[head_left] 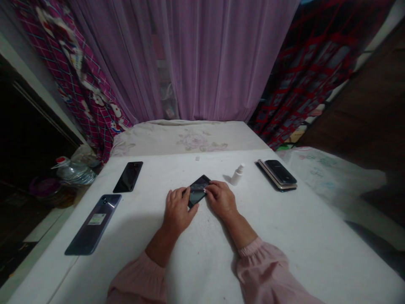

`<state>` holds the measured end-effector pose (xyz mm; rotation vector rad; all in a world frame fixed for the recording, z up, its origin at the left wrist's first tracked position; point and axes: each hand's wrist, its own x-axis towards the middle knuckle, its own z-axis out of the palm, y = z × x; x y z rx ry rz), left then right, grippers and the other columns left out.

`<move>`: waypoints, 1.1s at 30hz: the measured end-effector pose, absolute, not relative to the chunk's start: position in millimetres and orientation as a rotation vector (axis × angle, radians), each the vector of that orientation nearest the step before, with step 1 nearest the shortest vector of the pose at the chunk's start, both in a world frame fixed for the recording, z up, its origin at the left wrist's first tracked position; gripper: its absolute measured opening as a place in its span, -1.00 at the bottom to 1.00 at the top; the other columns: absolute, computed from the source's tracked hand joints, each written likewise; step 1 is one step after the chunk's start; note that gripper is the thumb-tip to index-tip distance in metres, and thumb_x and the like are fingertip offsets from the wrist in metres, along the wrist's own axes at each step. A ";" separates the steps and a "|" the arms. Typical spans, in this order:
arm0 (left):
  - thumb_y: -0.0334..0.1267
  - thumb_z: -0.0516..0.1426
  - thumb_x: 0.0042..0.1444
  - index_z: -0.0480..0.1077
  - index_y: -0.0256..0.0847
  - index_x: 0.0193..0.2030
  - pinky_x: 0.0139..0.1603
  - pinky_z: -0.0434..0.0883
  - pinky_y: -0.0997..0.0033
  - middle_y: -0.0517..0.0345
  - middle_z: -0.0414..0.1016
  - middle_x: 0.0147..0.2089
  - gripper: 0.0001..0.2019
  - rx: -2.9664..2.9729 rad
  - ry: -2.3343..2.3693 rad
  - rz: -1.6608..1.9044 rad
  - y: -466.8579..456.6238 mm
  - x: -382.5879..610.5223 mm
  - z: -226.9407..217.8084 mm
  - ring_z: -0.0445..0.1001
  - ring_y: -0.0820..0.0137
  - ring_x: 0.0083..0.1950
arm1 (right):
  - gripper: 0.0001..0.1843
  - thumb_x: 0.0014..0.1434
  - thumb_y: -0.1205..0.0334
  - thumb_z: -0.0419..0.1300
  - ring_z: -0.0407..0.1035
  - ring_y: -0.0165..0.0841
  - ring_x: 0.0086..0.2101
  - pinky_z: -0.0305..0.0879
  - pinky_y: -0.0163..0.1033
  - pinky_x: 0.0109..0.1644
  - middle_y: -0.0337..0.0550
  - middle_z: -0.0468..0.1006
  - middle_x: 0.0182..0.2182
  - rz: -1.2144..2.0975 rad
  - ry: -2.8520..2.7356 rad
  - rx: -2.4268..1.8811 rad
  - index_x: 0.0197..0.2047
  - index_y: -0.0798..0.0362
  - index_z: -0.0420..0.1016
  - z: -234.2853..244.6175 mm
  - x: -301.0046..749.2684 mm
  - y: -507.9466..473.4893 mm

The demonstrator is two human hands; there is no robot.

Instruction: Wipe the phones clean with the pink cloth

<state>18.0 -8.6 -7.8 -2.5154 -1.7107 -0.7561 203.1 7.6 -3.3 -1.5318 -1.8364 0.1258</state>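
A dark smartphone (197, 195) lies tilted on the white table, between my two hands. My left hand (179, 210) grips its near left end, thumb on one side and fingers on the other. Over the phone's right side, my right hand (221, 198) is closed in a pinch on a small white piece (205, 191), held against the screen edge. Whether that piece is tissue or cloth is too small to tell. Just beyond my right hand stands a small white spray bottle (238, 175), upright.
A black phone (128, 177) and a purple-grey phone (94, 226) with a label lie at the left. Several phones (279, 174) are stacked at the right. A tiny pale block (197, 158) sits farther back. Purple curtains (215, 59) hang behind the table (202, 270).
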 end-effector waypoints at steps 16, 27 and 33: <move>-0.14 0.15 0.15 0.29 -0.22 0.22 0.31 0.14 -0.16 -0.12 0.42 0.10 -0.50 -2.521 -1.703 -0.759 -8.2 18.3 -7.3 0.36 0.05 0.15 | -0.82 0.18 0.33 0.18 0.35 -0.18 -0.03 0.28 -0.09 0.04 -0.03 0.54 -0.01 0.059 -1.898 -1.487 -0.21 -0.01 0.61 -2.2 200.5 5.7; -0.16 0.16 0.15 0.30 -0.24 0.21 0.31 0.13 -0.15 -0.13 0.41 0.11 -0.51 -2.522 -1.719 -0.744 -9.1 18.2 -6.4 0.36 0.05 0.15 | -0.84 0.22 0.28 0.18 0.40 -0.20 -0.13 0.30 -0.11 0.00 -0.06 0.60 -0.13 0.086 -1.760 -1.636 -0.22 0.02 0.62 -8.2 210.2 17.0; -0.15 0.16 0.14 0.31 -0.27 0.21 0.31 0.13 -0.15 -0.14 0.41 0.10 -0.50 -2.538 -1.731 -0.729 -8.3 18.4 -4.1 0.36 0.05 0.15 | -0.84 0.20 0.31 0.20 0.39 -0.18 -0.08 0.29 -0.09 0.00 -0.02 0.58 -0.07 0.046 -1.784 -1.584 -0.22 0.02 0.62 -9.4 209.4 15.6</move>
